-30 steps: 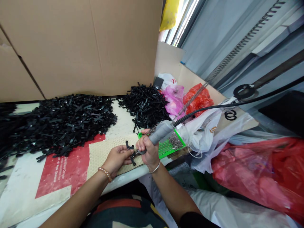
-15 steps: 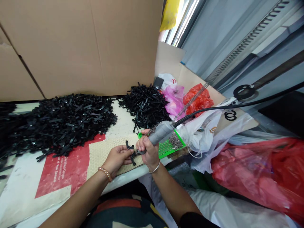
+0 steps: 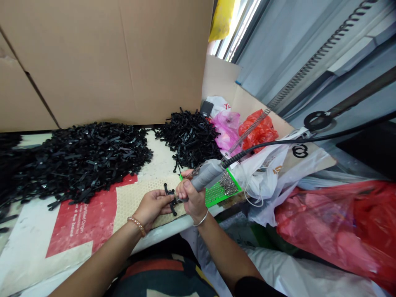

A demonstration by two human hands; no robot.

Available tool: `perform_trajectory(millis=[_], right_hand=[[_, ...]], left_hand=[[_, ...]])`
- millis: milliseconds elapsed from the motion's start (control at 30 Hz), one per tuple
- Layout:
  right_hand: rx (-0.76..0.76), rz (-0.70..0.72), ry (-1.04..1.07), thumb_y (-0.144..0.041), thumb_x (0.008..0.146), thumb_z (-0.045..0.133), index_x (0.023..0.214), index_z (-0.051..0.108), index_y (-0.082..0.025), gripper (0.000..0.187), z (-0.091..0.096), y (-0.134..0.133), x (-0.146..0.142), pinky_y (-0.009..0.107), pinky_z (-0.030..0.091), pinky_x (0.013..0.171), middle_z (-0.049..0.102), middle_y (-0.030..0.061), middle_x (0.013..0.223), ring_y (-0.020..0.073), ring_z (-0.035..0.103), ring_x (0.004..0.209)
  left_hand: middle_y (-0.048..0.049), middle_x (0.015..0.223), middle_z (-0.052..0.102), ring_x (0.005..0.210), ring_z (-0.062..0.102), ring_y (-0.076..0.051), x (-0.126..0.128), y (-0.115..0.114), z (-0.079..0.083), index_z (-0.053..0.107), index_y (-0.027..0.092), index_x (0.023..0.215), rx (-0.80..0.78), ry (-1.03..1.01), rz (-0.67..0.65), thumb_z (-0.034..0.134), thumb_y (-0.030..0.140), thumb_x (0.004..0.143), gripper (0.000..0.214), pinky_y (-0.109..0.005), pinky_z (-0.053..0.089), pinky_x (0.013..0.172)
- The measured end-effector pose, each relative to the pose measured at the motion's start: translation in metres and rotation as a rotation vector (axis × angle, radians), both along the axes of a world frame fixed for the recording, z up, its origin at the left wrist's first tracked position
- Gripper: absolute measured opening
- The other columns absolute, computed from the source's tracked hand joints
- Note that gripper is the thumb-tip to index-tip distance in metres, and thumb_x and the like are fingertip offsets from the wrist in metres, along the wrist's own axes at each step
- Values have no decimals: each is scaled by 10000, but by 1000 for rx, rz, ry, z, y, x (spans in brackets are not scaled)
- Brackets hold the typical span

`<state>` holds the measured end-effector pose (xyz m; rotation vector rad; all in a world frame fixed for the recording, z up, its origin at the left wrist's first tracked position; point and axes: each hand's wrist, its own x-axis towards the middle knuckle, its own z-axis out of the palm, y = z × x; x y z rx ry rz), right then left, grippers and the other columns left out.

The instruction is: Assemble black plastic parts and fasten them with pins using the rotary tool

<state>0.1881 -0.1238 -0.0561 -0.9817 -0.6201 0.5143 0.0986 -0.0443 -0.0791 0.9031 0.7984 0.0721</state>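
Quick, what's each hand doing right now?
Left hand: closed on a small black plastic part.
Right hand: closed around the grey power screwdriver.

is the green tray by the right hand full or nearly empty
Partly filled. The green tray holds a heap of small silvery screws at its far end; the rest shows bare green grid. The right hand covers its near corner.

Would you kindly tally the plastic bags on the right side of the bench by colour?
Red bags: 2, one small and one large
Pink bags: 1
White or clear bags: cannot be counted, since they overlap in one heap
Total of coloured bags: 3
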Motion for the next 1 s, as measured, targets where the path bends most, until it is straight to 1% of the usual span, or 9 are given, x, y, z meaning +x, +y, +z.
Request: perform_trajectory(millis=[200,367,500,600,700,767,833,900,1000], right_hand=[[30,138,-42,-351,855,633,917,513,-205,198,-5,-1,5,205,349,434,372,-99,475,80,351,391],[-36,274,-76,-462,815,662,884,507,-210,303,-11,0,8,222,348,422,343,-108,445,92,344,371],[-56,335,-87,-452,805,676,928,529,-215,305,-12,1,5,220,327,414,373,-99,473,93,351,383],[-53,246,-57,-440,791,680,983,543,-217,324,2,-3,5,233,338,428,372,-98,470,102,353,393],[-1,-17,-31,-433,774,668,1000,538,-223,335,20,-14,14,241,338,432,337,-109,446,106,326,385],[14,-178,-33,-402,761,675,1003,536,-223,331,26,-23,24,234,335,434,347,-108,454,102,324,389],[-11,-261,-23,-369,759,683,993,540,-216,314,21,-31,32,225,330,438,374,-102,471,96,336,399],[-49,-272,4,-353,768,685,972,548,-202,289,10,-37,36,218,325,439,393,-95,487,91,350,409],[-60,-261,18,-352,772,689,955,555,-185,281,-6,-38,37,214,329,440,406,-88,505,87,369,419]], left_hand=[[-54,683,691,575,641,-124,0,0,-2,633,107,719,7,-6,10,856,273,561,319,-207,526,538],[-52,649,681,547,624,-116,0,0,-3,629,103,675,-5,-15,6,847,251,563,286,-205,527,523],[-32,590,657,520,612,-111,0,-1,1,620,113,633,-13,-26,16,826,214,596,232,-201,525,510],[-25,601,661,521,611,-99,0,-2,5,619,116,645,-14,1,34,819,166,614,208,-175,511,496],[-43,664,688,555,627,-100,0,-2,5,623,113,697,-14,26,39,794,117,646,178,-170,518,514],[-56,705,700,594,643,-110,-1,-2,4,630,110,738,-10,34,35,763,95,677,147,-178,531,538],[-68,751,708,637,656,-123,-2,-1,2,642,107,773,-7,19,14,752,106,692,136,-192,546,569],[-75,788,712,667,663,-132,-3,0,1,653,106,800,-12,-2,-5,758,114,682,158,-202,555,595],[-67,787,712,684,667,-137,-4,1,2,658,111,824,-16,-20,-2,747,55,647,206,-200,557,606]])
